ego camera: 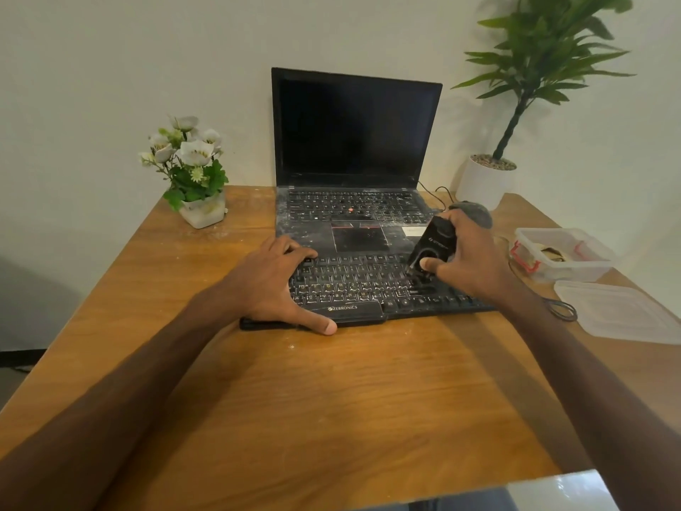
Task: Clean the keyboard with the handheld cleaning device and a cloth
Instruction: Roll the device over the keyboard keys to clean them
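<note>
Black keyboard (368,289) flat on the tabletop (331,400), just in front of the open laptop (353,142), far edge against or over the laptop's palm rest, hard to tell which. Pale dust across the keys of both.

Left hand (272,282) spread wide over the keyboard's left end, fingers on the far rows, thumb down at the near edge: pinning rather than gripping. Right hand (468,260) wrapped around the small black cleaning device (433,245), thumb across its front, nozzle end down on the keys toward the right side. Half hidden behind that hand, what looks like the grey cloth (477,212), near the laptop's right corner.

Handling, by judgement only: keyboard probably light, stiff plastic, apt to skate on smooth wood under a sideways push. Worth bracing at one end, pressure on the frame rather than the keycaps, likely springy and easy to dislodge. Device seemingly light enough for one hand; best held round the body, nozzle just touching the keys. Cloth soft and limp, easy to pinch anywhere.

Off to the right, a clear plastic box (563,252) and its lid (619,311).
</note>
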A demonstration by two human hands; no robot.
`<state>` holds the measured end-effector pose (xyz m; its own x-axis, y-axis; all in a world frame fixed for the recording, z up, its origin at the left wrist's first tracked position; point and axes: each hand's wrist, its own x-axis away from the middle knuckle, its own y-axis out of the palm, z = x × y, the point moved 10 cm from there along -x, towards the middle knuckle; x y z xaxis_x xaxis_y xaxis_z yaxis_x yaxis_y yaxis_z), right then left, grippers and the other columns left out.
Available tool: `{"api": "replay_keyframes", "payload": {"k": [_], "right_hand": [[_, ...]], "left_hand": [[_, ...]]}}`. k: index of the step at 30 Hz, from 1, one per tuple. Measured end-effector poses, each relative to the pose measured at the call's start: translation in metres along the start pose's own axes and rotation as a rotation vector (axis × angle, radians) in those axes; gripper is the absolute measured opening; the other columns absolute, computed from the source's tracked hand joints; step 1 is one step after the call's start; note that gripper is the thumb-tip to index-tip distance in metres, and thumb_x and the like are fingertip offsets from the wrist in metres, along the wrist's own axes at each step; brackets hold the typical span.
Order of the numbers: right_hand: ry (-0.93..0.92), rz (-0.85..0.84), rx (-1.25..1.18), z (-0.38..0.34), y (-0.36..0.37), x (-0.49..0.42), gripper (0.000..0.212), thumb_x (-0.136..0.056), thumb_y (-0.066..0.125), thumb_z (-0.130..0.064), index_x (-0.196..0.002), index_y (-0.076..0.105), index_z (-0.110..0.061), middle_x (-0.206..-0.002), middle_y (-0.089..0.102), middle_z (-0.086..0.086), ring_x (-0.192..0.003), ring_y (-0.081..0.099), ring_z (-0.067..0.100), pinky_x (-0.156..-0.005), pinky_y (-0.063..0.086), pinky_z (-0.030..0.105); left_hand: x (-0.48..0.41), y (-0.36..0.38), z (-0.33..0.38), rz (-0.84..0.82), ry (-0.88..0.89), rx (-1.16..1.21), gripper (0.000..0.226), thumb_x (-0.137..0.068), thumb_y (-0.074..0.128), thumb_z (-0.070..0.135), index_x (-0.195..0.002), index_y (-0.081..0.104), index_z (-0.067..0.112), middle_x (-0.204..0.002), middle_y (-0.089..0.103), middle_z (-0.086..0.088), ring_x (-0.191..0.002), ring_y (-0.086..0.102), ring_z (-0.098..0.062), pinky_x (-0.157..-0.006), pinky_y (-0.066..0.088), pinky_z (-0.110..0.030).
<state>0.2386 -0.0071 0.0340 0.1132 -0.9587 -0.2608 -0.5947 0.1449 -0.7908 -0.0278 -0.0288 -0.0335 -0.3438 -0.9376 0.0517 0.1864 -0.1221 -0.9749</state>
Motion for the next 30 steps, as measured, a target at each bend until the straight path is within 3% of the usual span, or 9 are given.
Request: {"api": "replay_keyframes", "payload": {"k": [3, 6, 15, 21, 24, 27, 30], "right_hand": [[-0.032, -0.032, -0.018, -0.006, 0.008, 0.003, 0.058, -0.076, 0.085, -0.012, -0.12, 0.048, -0.018, -0.101, 0.062, -0.006, -0.092, 0.061, 0.008, -0.065, 0.044, 0.012], [0.002, -0.01, -0.013, -0.003, -0.005, 0.004, 0.058, -0.076, 0.085, -0.013, -0.12, 0.048, -0.019, -0.096, 0.059, -0.013, -0.086, 0.058, -0.001, -0.06, 0.041, 0.006], [-0.034, -0.054, -0.079, -0.022, 0.021, 0.017, 0.056, -0.078, 0.084, -0.01, -0.118, 0.047, -0.022, -0.096, 0.058, -0.013, -0.086, 0.057, 0.0, -0.058, 0.044, 0.01], [0.015, -0.085, -0.24, -0.022, 0.03, 0.012, 0.06, -0.076, 0.084, -0.009, -0.125, 0.05, -0.018, -0.108, 0.062, -0.007, -0.099, 0.063, 0.009, -0.072, 0.052, 0.019], [0.06, 0.003, -0.281, -0.008, 0.004, 0.008, 0.061, -0.076, 0.083, -0.009, -0.127, 0.05, -0.014, -0.109, 0.062, -0.005, -0.1, 0.063, 0.012, -0.082, 0.053, 0.024], [0.014, 0.005, -0.102, -0.009, -0.008, 0.008, 0.06, -0.076, 0.085, -0.012, -0.125, 0.05, -0.017, -0.099, 0.059, -0.012, -0.087, 0.059, 0.001, -0.068, 0.045, 0.011], [-0.024, -0.093, -0.1, -0.016, 0.012, 0.013, 0.058, -0.076, 0.085, -0.008, -0.121, 0.05, -0.019, -0.099, 0.06, -0.012, -0.091, 0.059, -0.001, -0.063, 0.045, 0.008]], "left_hand": [[0.0, 0.001, -0.001, -0.002, -0.004, 0.001, 0.146, -0.037, 0.05, 0.109, -0.16, 0.025, 0.035, -0.152, 0.031, 0.007, -0.138, 0.03, -0.016, -0.114, 0.039, -0.045], [0.0, 0.001, -0.001, 0.003, 0.001, 0.002, 0.146, -0.038, 0.05, 0.109, -0.161, 0.025, 0.035, -0.155, 0.03, 0.007, -0.14, 0.029, -0.016, -0.115, 0.038, -0.044], [-0.001, 0.002, -0.002, 0.014, -0.002, -0.002, 0.15, -0.036, 0.046, 0.112, -0.161, 0.025, 0.034, -0.156, 0.03, 0.006, -0.141, 0.029, -0.017, -0.114, 0.036, -0.042], [0.0, 0.002, -0.002, 0.018, 0.0, 0.004, 0.148, -0.038, 0.049, 0.11, -0.161, 0.025, 0.033, -0.157, 0.03, 0.006, -0.142, 0.029, -0.017, -0.114, 0.035, -0.042], [-0.001, 0.003, -0.001, 0.02, 0.0, 0.0, 0.148, -0.037, 0.047, 0.111, -0.161, 0.026, 0.033, -0.156, 0.031, 0.006, -0.141, 0.029, -0.017, -0.112, 0.036, -0.041], [-0.001, 0.003, -0.001, 0.019, 0.0, 0.008, 0.148, -0.037, 0.047, 0.111, -0.161, 0.025, 0.033, -0.154, 0.031, 0.005, -0.14, 0.03, -0.017, -0.113, 0.037, -0.041], [-0.001, 0.003, -0.003, 0.022, -0.002, 0.011, 0.149, -0.036, 0.047, 0.111, -0.161, 0.026, 0.034, -0.152, 0.032, 0.005, -0.138, 0.031, -0.016, -0.112, 0.039, -0.041]]}}
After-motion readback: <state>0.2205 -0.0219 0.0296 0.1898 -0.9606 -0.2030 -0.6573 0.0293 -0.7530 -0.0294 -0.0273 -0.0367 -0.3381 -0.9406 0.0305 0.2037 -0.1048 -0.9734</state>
